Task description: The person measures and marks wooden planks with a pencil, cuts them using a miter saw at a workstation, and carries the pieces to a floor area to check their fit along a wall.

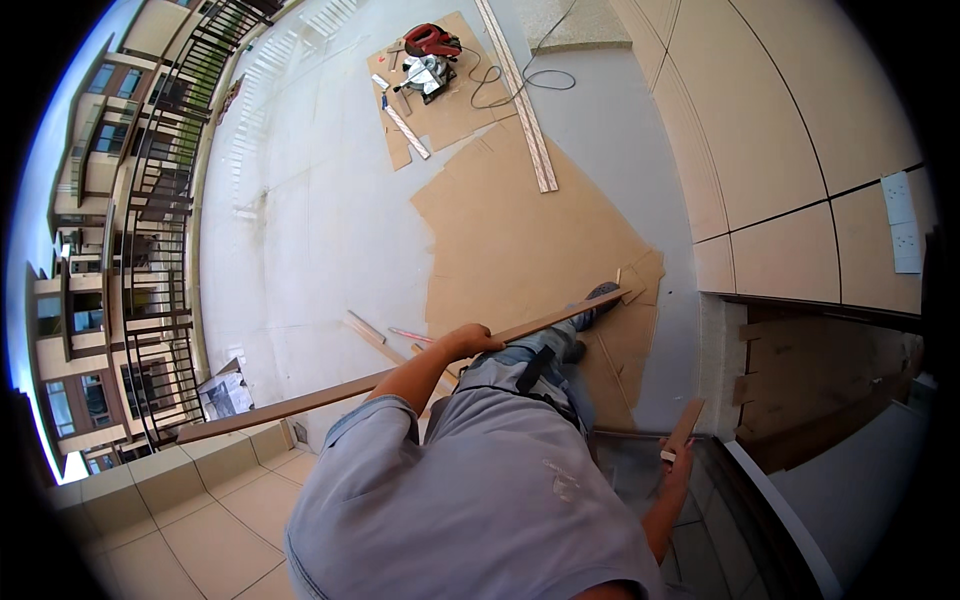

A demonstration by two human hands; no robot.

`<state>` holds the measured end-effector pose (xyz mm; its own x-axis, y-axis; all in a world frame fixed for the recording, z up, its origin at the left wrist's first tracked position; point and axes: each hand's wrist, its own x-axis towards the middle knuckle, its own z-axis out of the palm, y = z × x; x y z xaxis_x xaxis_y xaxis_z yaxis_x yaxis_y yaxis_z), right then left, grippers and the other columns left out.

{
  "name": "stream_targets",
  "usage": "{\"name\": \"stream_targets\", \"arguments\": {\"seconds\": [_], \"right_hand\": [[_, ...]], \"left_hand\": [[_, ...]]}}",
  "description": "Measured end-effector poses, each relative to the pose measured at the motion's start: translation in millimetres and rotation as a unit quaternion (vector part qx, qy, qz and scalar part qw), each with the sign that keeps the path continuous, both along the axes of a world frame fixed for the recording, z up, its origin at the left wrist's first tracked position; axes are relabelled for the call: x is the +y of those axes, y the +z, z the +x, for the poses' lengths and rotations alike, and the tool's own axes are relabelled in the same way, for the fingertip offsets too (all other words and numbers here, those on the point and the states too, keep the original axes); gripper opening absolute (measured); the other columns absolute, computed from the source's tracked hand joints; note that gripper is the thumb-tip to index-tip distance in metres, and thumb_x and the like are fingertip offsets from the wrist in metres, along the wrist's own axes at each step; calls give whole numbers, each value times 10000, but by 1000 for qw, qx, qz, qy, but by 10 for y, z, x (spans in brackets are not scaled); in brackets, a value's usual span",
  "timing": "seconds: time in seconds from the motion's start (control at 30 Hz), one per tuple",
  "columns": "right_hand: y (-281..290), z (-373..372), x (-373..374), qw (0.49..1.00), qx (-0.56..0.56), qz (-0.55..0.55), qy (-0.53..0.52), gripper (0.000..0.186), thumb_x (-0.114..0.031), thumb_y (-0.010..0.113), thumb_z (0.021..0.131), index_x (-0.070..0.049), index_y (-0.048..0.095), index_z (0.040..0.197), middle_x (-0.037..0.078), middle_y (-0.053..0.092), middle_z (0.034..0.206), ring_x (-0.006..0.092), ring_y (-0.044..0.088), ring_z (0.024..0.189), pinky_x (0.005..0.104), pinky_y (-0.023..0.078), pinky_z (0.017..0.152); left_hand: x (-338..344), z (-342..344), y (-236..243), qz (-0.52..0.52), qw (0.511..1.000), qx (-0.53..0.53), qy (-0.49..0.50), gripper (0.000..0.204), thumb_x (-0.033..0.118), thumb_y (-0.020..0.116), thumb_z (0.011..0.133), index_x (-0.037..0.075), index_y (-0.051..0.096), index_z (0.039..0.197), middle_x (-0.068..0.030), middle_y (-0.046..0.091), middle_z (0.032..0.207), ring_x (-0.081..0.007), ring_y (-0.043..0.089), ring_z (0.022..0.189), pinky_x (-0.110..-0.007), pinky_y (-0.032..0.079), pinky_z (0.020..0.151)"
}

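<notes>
My left hand [468, 341] is closed around a long, thin brown wooden strip [265, 411]. The strip slants across in front of my body, from the low wall on the left to above my shoe on the right. Down at my right side, my right hand [681, 462] grips a short piece of wood [686, 421] that points upward. Several loose strips [372, 338] lie on the floor just beyond my left forearm.
Brown cardboard [500, 230] covers part of the grey floor. On it at the back stand a red miter saw [430, 62] and offcuts, with a cable [555, 78] and a long board [520, 110] to the right. A railing [160, 210] runs along the left; a tiled wall [780, 190] rises right.
</notes>
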<state>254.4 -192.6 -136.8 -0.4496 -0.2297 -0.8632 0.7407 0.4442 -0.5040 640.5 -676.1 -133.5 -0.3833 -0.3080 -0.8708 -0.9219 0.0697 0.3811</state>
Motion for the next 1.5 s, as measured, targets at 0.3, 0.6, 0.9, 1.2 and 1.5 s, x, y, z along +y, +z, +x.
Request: {"name": "stream_targets", "arguments": {"seconds": [0.3,0.6,0.9,1.2,1.5], "right_hand": [[-342,587,-1075,991,-25,-110,77,274,-144,564,873,23,672,1062,89,699,886,87,515,521,225,329,406],[859,1571,-3266,959,-93,-255,77,388,-212,595,919,29,610,1222,134,688,966,167,616,717,279,490,633],[-819,2068,-6712,704,342,89,616,487,-390,722,840,0,604,1106,187,689,891,350,690,829,447,550,759],[-1689,3097,-10211,597,345,113,715,552,-371,726,789,34,578,1135,297,713,1029,453,705,991,528,562,849],[-5483,4216,-13000,511,344,113,779,608,-403,733,827,31,537,1205,266,724,1061,418,718,1008,507,568,876]], "left_hand": [[26,1270,-10,-83,984,-22,158,694,611,690,867,-59,724,1045,-192,721,894,-277,689,765,-417,547,660],[-627,2325,-272,-44,945,-14,324,735,592,719,854,-100,699,1100,-243,729,915,-319,724,781,-427,548,673],[-2246,3516,-270,38,840,43,540,586,533,776,830,-22,647,963,-115,651,760,-189,611,611,-343,500,555],[-2099,3638,-298,118,754,-43,645,439,382,732,899,-10,593,1040,-95,595,692,-163,539,521,-341,434,473],[-2191,1982,-422,104,609,-143,773,386,310,671,950,-15,653,1158,-184,683,1056,-302,655,913,-409,527,792]]}}
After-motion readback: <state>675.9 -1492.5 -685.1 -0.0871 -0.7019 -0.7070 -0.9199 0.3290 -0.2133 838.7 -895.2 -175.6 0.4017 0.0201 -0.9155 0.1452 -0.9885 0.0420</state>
